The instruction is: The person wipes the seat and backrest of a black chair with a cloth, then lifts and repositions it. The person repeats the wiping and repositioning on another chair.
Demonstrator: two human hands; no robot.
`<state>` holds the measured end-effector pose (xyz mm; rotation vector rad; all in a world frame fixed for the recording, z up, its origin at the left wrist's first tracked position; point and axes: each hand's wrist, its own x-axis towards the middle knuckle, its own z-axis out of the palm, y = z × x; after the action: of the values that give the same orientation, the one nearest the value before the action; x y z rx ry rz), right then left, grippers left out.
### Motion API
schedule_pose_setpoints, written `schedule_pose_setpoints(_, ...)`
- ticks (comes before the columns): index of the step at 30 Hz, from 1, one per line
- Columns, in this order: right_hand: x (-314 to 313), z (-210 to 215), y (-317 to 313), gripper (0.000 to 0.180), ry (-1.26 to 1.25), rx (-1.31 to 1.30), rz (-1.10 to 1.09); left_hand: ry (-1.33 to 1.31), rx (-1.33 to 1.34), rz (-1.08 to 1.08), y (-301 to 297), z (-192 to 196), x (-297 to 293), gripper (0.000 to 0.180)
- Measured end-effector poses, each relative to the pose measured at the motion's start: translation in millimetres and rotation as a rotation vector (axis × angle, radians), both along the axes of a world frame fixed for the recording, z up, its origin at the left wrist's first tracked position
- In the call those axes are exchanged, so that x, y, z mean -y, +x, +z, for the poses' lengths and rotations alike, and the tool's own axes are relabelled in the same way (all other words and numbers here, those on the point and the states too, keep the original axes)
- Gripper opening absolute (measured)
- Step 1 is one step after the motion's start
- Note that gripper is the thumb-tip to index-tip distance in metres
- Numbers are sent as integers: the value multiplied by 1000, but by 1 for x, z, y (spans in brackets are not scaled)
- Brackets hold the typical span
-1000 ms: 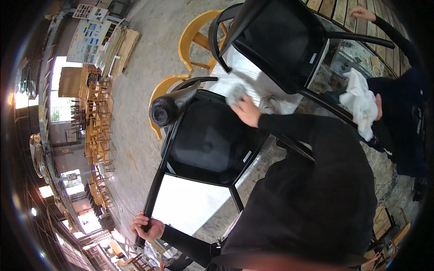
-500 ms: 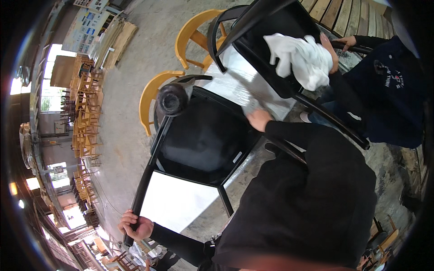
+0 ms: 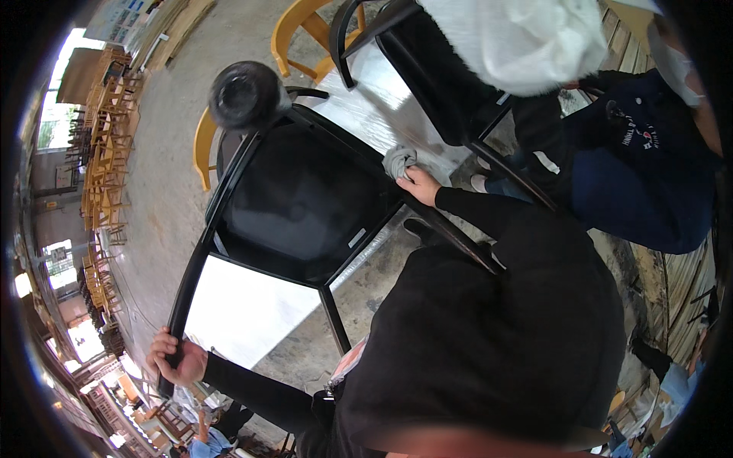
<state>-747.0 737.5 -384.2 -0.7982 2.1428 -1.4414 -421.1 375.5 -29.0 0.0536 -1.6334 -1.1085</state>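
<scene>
A black chair (image 3: 305, 202) lies tipped over in front of me, its broad dark panel facing up. At lower left my left hand (image 3: 179, 359) is wrapped round the end of one long chair leg (image 3: 200, 267). My right hand (image 3: 420, 186) presses a crumpled grey rag (image 3: 398, 162) against the chair's frame, close to the corner where another leg (image 3: 454, 233) starts. A dark, round, bottle-like container (image 3: 246, 95) stands by the chair's far left corner; what it holds is hidden.
A white-wrapped work surface (image 3: 248, 313) lies under the chair. At right, a co-worker in navy (image 3: 634, 183) stands by a second black chair (image 3: 439, 84), partly hidden by a white cloth (image 3: 527, 38). Yellow wooden chairs (image 3: 305, 38) stand beyond; stacked chairs (image 3: 107, 172) line the left.
The whole view has shifted, moving the chair left and up in the picture. My right hand and the rag are now nearer the leg corner. The co-worker's white cloth has risen and looks larger.
</scene>
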Motion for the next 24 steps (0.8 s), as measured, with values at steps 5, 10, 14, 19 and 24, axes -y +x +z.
schedule_pose_setpoints(5,82,52,-49,48,130,-109,-17,104,-33,127,-8,2,-11,15)
schedule_pose_setpoints(10,75,42,-26,53,-132,-221,-44,296,178,312,21,-25,-18,22)
schedule_pose_setpoints(14,-5,-26,17,50,106,133,2,445,964,359,95,-96,-80,50)
schedule_pose_setpoints(19,-29,-31,4,57,60,1206,-99,882,1681,-54,181,-170,-211,64)
schedule_pose_setpoints(24,-52,-21,125,34,-313,1394,-132,1471,1066,-234,198,-179,-248,34)
